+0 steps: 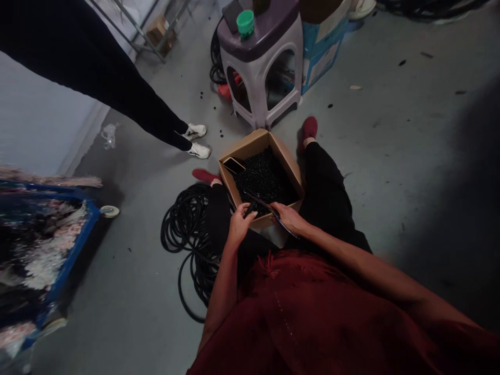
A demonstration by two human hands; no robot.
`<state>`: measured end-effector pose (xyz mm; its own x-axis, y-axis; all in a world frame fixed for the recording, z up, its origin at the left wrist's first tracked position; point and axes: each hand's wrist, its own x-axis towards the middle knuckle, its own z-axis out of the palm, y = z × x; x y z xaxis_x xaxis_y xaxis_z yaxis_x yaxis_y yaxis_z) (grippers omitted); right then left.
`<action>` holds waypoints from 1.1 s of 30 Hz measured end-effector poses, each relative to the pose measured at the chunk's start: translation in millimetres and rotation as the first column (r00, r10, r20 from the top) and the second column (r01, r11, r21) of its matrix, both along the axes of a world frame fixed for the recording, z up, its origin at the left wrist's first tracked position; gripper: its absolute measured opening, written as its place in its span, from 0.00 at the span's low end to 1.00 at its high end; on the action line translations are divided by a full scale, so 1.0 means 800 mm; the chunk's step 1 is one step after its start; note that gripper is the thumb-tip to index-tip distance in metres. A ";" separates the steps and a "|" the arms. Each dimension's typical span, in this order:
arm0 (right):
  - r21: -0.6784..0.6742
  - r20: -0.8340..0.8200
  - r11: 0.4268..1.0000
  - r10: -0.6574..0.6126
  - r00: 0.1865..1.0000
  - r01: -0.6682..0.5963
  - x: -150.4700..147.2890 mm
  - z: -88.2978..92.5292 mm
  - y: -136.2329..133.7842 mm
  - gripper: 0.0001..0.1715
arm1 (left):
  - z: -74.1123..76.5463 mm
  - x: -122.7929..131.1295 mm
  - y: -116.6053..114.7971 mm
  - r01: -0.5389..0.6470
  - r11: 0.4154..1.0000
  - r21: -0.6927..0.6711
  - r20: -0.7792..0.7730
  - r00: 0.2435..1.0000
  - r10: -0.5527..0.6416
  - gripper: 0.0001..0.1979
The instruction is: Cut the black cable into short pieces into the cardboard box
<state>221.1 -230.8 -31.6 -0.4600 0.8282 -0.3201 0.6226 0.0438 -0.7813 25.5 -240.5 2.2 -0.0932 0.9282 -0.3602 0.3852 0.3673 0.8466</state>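
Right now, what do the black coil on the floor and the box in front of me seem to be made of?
The black coil looks like rubber or soft plastic tubing, with matte, limp loops; the exact compound can't be told. The box looks like plain brown cardboard, with dull, folded flaps.

Person sitting on grey concrete floor (371, 156), legs either side of cardboard box (250, 148) heaped with small black rubber pieces (263, 179). Phone (233, 165) at box's left corner, resting on rim. Right hand (287, 219) gripping long dark scissors (265, 204), blades over near rim. Left hand (239, 225) just beside blades, fingers (245, 210) curled; anything held too small to tell. Coil of black rubber hose (187, 234) on floor left of box. Co-worker's white sneakers (197, 140) near box, far left. Purple-topped plastic stool (260, 67) beyond box.
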 end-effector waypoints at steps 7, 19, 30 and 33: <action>-0.006 0.021 1.000 0.014 1.000 -0.013 -0.003 0.001 0.001 0.16 | 0.003 0.008 -0.009 0.005 0.988 0.155 -0.268 0.963 0.037 0.09; 0.002 0.082 1.000 0.006 0.997 -0.006 -0.002 0.012 -0.001 0.14 | 0.004 0.013 -0.008 0.015 0.987 0.159 -0.318 0.948 0.036 0.06; -0.008 0.123 1.000 -0.004 0.992 0.005 -0.001 0.016 -0.001 0.13 | 0.002 0.013 -0.006 0.027 0.986 0.167 -0.330 0.943 0.030 0.06; -0.013 0.125 1.000 -0.004 0.992 0.006 0.000 0.016 -0.001 0.14 | 0.003 0.014 -0.005 0.026 0.988 0.155 -0.337 0.941 0.028 0.07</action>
<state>221.0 -231.3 -18.5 -0.4115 0.8257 -0.3859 0.7158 0.0307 -0.6976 36.9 -244.6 4.4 -0.1852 0.9697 -0.1596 0.6571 0.2429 0.7136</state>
